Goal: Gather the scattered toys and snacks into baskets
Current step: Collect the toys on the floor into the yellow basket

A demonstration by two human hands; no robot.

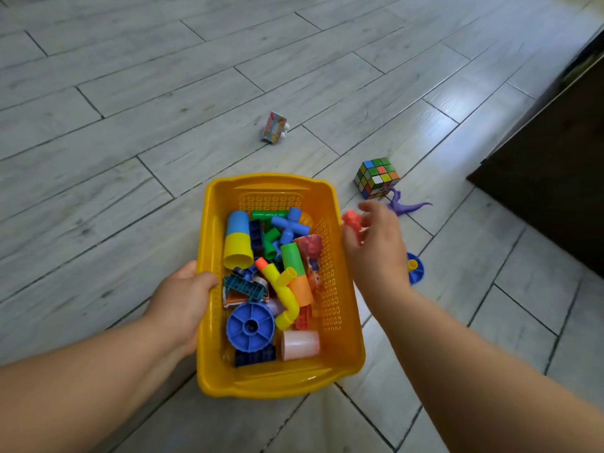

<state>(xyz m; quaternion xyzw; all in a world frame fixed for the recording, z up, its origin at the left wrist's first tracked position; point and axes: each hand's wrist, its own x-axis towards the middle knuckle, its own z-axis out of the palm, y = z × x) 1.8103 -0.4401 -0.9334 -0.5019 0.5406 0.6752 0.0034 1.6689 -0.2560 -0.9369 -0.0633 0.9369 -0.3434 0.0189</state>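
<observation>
1. A yellow basket (340, 325) with perforated walls sits on the grey plank floor (130, 125), near the middle of the view.
2. The left hand (183, 299) grips the basket's left rim, thumb over the edge and fingers under the outside.
3. The right hand (376, 243) is just beside the basket's right rim, fingers closed around a small red toy (353, 222), which sits level with the rim's upper right part.
4. Inside the basket lies a loose heap of plastic pieces. At the upper left is a blue and yellow cup (238, 240) on its side.
5. Beside it are green tubes (271, 238) and a blue cross-shaped connector (289, 223).
6. A bent yellow pipe (287, 295) runs down the middle, with an orange-tipped piece at its upper end.
7. A blue wheel (251, 326) lies near the bottom, touching a pale pink cup (300, 344) to its right; a dark blue block (255, 356) sits below the wheel.
8. Outside the basket, a puzzle cube (376, 177) rests on the floor to the upper right, with a purple dinosaur (407, 206) just beside it.
9. A small colourful snack box (274, 127) stands well apart, beyond the basket.
10. A blue disc with a yellow peg (415, 268) lies on the floor, partly hidden behind the right wrist.
</observation>
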